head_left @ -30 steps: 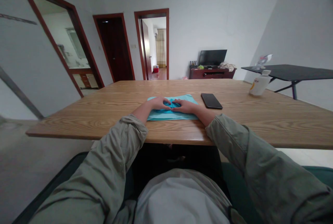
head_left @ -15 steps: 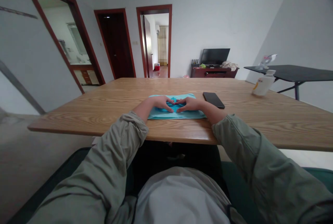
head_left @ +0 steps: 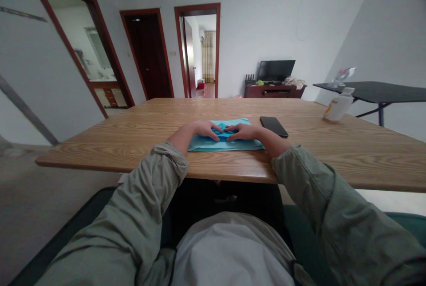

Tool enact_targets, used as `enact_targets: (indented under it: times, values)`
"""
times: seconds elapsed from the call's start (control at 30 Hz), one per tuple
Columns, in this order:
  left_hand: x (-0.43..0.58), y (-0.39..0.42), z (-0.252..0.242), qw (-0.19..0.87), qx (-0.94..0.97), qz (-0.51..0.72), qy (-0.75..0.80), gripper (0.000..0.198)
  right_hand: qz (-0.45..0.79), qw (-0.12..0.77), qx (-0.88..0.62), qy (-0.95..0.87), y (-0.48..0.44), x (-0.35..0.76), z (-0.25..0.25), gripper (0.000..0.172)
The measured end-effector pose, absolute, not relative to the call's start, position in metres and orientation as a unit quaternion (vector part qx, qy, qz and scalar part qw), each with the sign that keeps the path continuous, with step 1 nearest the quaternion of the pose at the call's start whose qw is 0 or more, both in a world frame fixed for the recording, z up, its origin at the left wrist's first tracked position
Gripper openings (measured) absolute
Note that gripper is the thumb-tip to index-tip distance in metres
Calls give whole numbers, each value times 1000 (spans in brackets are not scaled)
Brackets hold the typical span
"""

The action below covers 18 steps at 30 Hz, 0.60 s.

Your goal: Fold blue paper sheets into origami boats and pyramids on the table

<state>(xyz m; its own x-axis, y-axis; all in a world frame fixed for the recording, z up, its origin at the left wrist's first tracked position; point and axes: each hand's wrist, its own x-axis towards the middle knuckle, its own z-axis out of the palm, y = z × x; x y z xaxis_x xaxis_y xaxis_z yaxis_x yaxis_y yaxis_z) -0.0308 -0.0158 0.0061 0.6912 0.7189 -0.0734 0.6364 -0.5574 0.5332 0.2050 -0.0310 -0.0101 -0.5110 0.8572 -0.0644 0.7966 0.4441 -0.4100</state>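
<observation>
A light blue sheet (head_left: 246,145) lies on the table near its front edge, with a brighter blue folded piece (head_left: 223,137) at its middle; both look like paper. My left hand (head_left: 205,129) rests on the left part of it, thumb and forefinger stretched apart over the folds. From the right, my right hand (head_left: 244,132) lies on the paper in the same way, its thumb and forefinger also apart. The fingertips of both hands nearly meet above the folded piece. My other fingers are partly hidden, and so is some of the paper beneath my palms.
A black phone (head_left: 274,126) lies just right of the paper on the wooden table (head_left: 109,148). Farther right stands a whitish bottle (head_left: 338,105). A black folding table (head_left: 382,92) is beyond it. Along the back wall is a television (head_left: 276,71) on a cabinet.
My thumbs have drawn slightly apart, so more of the folded blue piece shows between them. Both hands stay over the paper, and the view has tilted a little.
</observation>
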Motion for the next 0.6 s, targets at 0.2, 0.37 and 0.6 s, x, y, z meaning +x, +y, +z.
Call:
enact_targets:
  times: [0.2,0.37,0.6]
  values:
    - [-34,-13,5,233,868,97,428,31,208,131,-506,-826,-31,207,-9,39]
    - [-42,-6,1,184,864,109,456,32,173,161,-539,-808,-24,214,-12,34]
    - [-45,3,-9,178,865,160,442,32,150,206,-525,-812,-15,219,-21,34]
